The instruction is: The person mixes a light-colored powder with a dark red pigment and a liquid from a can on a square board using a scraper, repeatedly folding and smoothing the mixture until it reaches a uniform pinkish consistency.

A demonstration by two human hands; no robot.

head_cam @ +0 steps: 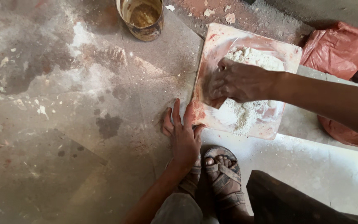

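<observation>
A square pinkish board (pixel 212 45) lies on the floor with a heap of white powder (pixel 249 62) on it. My right hand (pixel 237 81) reaches in from the right and presses a small flat scraper into the powder, its blade mostly hidden under the fingers. My left hand (pixel 183 132) lies flat on the floor with fingers apart, its thumb against the board's near left edge. My sandalled feet (pixel 222 174) stand just below the board.
A dirty metal tin (pixel 142 18) with brownish residue stands at the top. A red plastic bag (pixel 340 45) lies at the right. A dark wooden block (pixel 282 199) sits at the bottom right. The floor is stained and dusty.
</observation>
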